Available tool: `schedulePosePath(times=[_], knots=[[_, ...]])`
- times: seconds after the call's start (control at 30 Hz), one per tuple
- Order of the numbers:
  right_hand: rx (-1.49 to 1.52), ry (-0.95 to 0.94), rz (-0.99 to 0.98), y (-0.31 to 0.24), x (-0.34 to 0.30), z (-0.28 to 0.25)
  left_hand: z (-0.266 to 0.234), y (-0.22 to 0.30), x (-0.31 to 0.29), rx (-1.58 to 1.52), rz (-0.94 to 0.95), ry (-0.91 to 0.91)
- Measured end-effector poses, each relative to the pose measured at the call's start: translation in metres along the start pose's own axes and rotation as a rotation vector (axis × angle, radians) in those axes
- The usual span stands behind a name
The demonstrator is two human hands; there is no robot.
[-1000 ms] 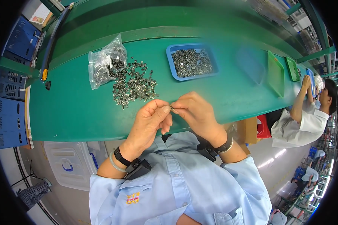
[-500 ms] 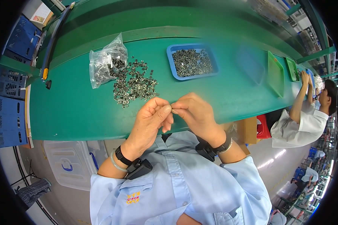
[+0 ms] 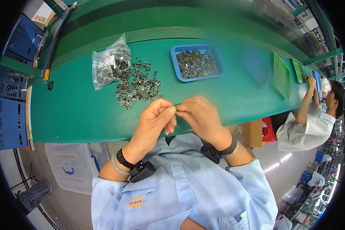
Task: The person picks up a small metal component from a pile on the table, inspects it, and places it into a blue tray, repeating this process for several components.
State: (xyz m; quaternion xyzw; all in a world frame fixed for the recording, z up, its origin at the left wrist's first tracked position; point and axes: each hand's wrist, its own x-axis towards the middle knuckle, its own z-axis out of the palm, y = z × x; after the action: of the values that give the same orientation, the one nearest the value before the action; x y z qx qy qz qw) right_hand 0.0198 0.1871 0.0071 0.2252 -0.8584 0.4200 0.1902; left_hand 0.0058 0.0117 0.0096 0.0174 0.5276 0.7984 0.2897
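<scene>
My left hand [image 3: 154, 119] and right hand [image 3: 201, 119] are pinching a tiny part [image 3: 176, 109], fingertips closed. Nearer my left, loose pieces [image 3: 138, 89] are lying toward the counter's [image 3: 76, 115] far edge.

On the left of the green worktop [image 3: 80, 111], 1 clear plastic bag [image 3: 120, 45] of small parts touches a loose pile [image 3: 139, 89] of black and silvery parts. Toward the far edge, right of the pile, sits 1 blue tray [image 3: 197, 79] of small parts. Farther right are 2 green trays [image 3: 281, 76], the smaller rightmost.
</scene>
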Motion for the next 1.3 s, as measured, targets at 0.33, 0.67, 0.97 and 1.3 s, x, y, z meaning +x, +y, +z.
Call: schedulePosePath(times=[0.33,0.67,0.97,1.3], knots=[[0.495,0.12,0.194,-0.007,-0.004,0.002,0.004,-0.003,-0.002,-0.483,-0.027,-0.224],[0.269,0.054,0.025,-0.007,-0.001,-0.006,0.002,-0.002,-0.004,-0.42,-0.036,-0.222],[0.199,-0.044,-0.014,-0.002,0.0,-0.011,-0.005,0.003,-0.003,-0.248,-0.082,-0.196],[0.373,-0.042,0.128,0.002,-0.004,-0.007,-0.005,-0.005,0.002,-0.37,-0.149,-0.238]])
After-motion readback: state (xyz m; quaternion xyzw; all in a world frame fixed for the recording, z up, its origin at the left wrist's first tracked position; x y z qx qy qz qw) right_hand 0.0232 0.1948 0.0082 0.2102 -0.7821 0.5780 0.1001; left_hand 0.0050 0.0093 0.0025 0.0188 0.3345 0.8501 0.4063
